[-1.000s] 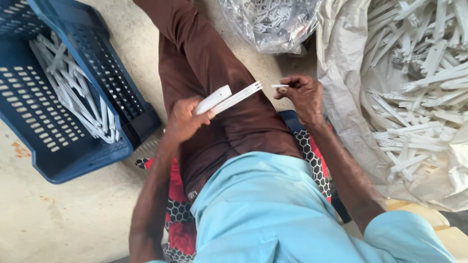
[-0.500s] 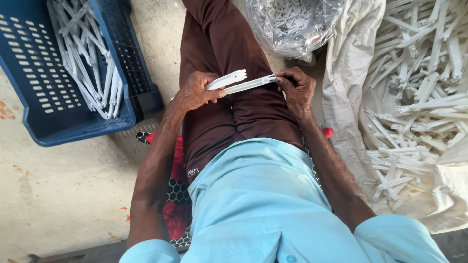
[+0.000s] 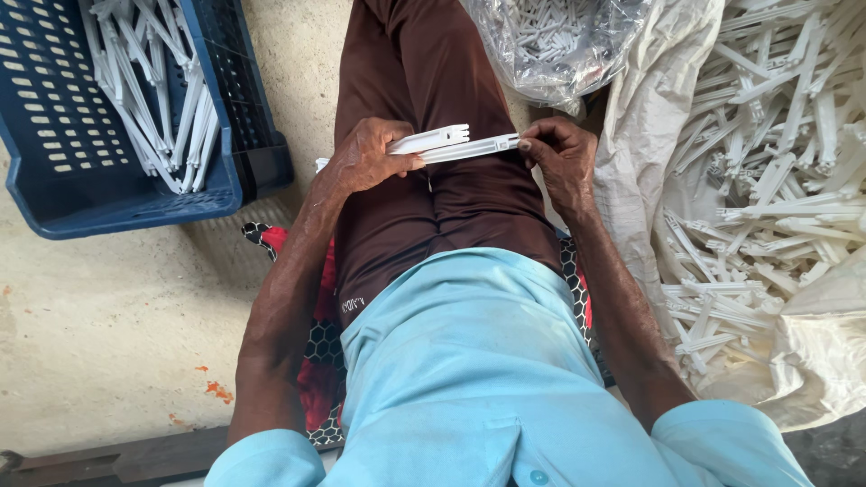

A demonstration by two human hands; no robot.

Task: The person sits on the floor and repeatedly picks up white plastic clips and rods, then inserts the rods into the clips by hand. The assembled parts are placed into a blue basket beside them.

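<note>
My left hand (image 3: 365, 158) grips two long white plastic strips (image 3: 446, 144) over my lap, one lying just above the other. My right hand (image 3: 559, 153) pinches the far end of the lower strip between thumb and fingertips. Both hands hover above my brown trousers (image 3: 424, 72), with my light blue shirt (image 3: 469, 370) filling the lower view.
A blue slotted crate (image 3: 108, 198) holding several joined white strips stands on the concrete floor at my left. At my right a large white sack (image 3: 649, 135) is heaped with loose white strips. A clear plastic bag (image 3: 559, 45) of small white parts lies ahead. A red patterned cushion (image 3: 316, 361) is under me.
My hands and the strips stay together over my lap; the right hand has closed onto the end of the lower strip. The view has shifted, so the crate sits higher and further left.
</note>
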